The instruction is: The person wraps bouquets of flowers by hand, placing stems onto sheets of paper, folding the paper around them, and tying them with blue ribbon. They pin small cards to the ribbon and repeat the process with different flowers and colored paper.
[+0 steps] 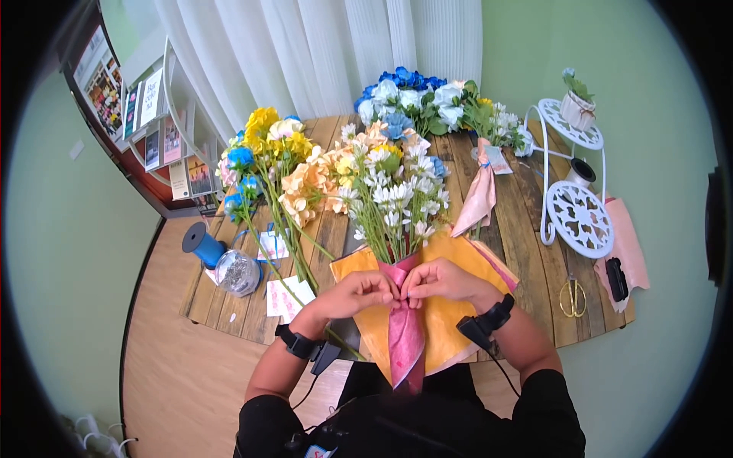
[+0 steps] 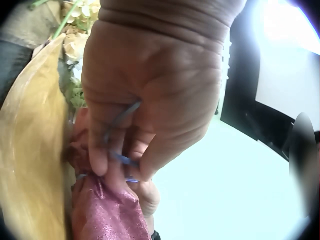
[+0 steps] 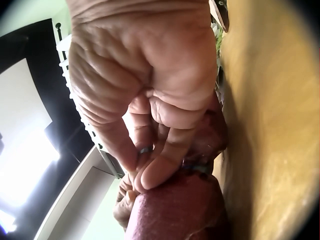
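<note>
A bouquet with white flowers [image 1: 393,195] lies on the table, its stems wrapped in shiny pink paper [image 1: 405,347]. Yellow-orange paper [image 1: 466,317] spreads beneath it. My left hand [image 1: 355,294] and right hand [image 1: 444,281] meet at the gathered waist of the pink wrap. A thin blue ribbon [image 2: 126,159] runs through the left fingers, which pinch it close against the wrap. In the right wrist view the ribbon [image 3: 197,168] circles the pinched-in paper, and the right thumb and fingers pinch at it. Fingers partly hide the crossing of the ribbon.
Peach flowers [image 1: 301,187] and yellow flowers [image 1: 286,136] with long stems lie to the left. Blue ribbon spool [image 1: 205,246], clear jar [image 1: 238,273] and cards [image 1: 289,298] sit nearby. Right are a small pink-wrapped bouquet [image 1: 479,195], gold scissors [image 1: 572,298] and a white stand [image 1: 580,219].
</note>
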Motion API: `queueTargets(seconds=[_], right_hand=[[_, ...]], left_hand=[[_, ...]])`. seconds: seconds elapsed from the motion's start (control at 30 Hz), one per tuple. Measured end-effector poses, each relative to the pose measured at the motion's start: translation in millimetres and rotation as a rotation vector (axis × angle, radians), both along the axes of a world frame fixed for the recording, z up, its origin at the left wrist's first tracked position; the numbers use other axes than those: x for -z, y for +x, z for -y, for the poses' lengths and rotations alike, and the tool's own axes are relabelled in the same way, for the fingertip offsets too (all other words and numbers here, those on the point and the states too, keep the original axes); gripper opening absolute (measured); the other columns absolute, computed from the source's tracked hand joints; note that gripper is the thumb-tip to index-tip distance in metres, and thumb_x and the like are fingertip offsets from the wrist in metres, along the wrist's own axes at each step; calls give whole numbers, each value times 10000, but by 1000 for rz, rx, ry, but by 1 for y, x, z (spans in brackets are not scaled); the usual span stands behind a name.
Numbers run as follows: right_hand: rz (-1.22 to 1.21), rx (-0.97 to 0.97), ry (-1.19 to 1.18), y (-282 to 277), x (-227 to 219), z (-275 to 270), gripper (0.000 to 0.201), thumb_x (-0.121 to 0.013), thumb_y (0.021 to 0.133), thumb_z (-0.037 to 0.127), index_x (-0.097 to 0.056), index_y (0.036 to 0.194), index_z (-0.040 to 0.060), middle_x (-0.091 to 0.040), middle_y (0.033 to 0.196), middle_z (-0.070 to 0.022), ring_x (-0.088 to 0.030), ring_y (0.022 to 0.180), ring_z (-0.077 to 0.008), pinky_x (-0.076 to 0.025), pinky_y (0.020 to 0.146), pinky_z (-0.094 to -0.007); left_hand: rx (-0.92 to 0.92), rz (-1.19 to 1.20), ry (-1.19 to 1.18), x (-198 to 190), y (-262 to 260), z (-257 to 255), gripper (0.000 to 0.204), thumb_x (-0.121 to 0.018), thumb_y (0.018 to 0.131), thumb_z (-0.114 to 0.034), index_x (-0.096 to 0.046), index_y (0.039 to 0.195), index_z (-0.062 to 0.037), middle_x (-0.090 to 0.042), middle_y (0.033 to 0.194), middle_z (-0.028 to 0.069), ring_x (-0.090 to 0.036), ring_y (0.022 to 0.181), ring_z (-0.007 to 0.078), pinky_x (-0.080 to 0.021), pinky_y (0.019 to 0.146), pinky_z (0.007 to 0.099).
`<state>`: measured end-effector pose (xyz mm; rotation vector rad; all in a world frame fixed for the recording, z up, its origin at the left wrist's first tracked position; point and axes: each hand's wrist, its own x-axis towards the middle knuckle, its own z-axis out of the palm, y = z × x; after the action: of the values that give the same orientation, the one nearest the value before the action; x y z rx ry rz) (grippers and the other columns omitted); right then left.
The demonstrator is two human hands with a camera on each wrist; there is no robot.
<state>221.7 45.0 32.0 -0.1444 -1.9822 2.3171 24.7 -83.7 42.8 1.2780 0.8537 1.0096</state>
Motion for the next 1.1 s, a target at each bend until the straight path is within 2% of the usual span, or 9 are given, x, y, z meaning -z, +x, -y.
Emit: queueTargets(seconds=[0.13, 0.23, 0.37, 0.43, 0.5, 0.6, 0.8, 1.03, 1.1], right_hand=[[-36, 25, -13, 2, 6, -2, 132, -580, 843, 49, -603, 947, -28, -630, 850, -70, -613, 752, -125, -495, 706, -249], [-37, 58, -20, 2, 7, 0, 139, -585, 825, 8, -609, 953, -38, -629, 859, -69, -613, 776, -131, -495, 719, -250], [-107, 131, 126, 0, 6, 3, 102, -617, 770, -45, -646, 868, -46, -625, 873, -94, -610, 789, -149, -489, 725, -247], [-158, 199, 242, -1, 8, 3, 113, -634, 746, -54, -659, 854, -36, -628, 877, -100, -602, 798, -148, -484, 723, -251], [-154, 212, 228, -1, 11, 5, 118, -645, 731, -59, -668, 843, -28, -632, 873, -101, -595, 796, -146, -479, 719, -253], [-168, 224, 243, -1, 12, 6, 114, -649, 727, -59, -671, 833, -26, -633, 860, -97, -596, 791, -147, -479, 715, -249], [-191, 248, 295, -2, 11, 9, 113, -650, 723, -59, -674, 827, -22, -634, 852, -92, -596, 789, -145, -476, 704, -248], [-248, 241, 427, -2, 8, 12, 112, -647, 724, -56, -672, 827, -21, -636, 846, -91, -602, 775, -152, -478, 694, -248], [-261, 232, 418, -3, 9, 14, 111, -647, 722, -56, -671, 825, -22, -636, 841, -92, -604, 770, -153, -480, 687, -248]], left_hand=[[-86, 33, -51, 10, 2, 4, 169, -469, 919, -104, -546, 995, 26, -609, 975, 103, -607, 935, 175, -461, 850, 285], [-159, 77, -73, 12, 8, 7, 165, -477, 916, -103, -549, 988, 27, -613, 960, 96, -608, 927, 170, -462, 844, 277], [-252, 36, -24, 21, 11, 9, 153, -517, 893, -89, -564, 964, 38, -613, 977, 112, -614, 900, 175, -470, 833, 282], [-320, 47, -35, 30, 16, 10, 148, -541, 879, -75, -578, 961, 42, -623, 950, 104, -621, 862, 165, -478, 800, 270], [-449, 63, -18, 34, 21, 11, 140, -573, 859, -74, -604, 941, 35, -643, 850, 67, -606, 797, 112, -477, 757, 236], [-545, -27, 8, 34, 27, 14, 133, -605, 835, -65, -626, 915, 39, -647, 835, 71, -604, 781, 105, -483, 733, 227], [-613, -125, 86, 29, 36, 18, 110, -603, 825, -21, -638, 907, 44, -649, 840, 71, -607, 767, 105, -496, 707, 224], [-588, -120, 59, 24, 36, 22, 108, -597, 813, 18, -635, 908, 52, -648, 845, 97, -624, 786, 136, -510, 731, 244], [-578, -224, 31, 25, 34, 21, 107, -597, 809, 28, -632, 905, 59, -649, 831, 101, -628, 766, 138, -515, 712, 239]])
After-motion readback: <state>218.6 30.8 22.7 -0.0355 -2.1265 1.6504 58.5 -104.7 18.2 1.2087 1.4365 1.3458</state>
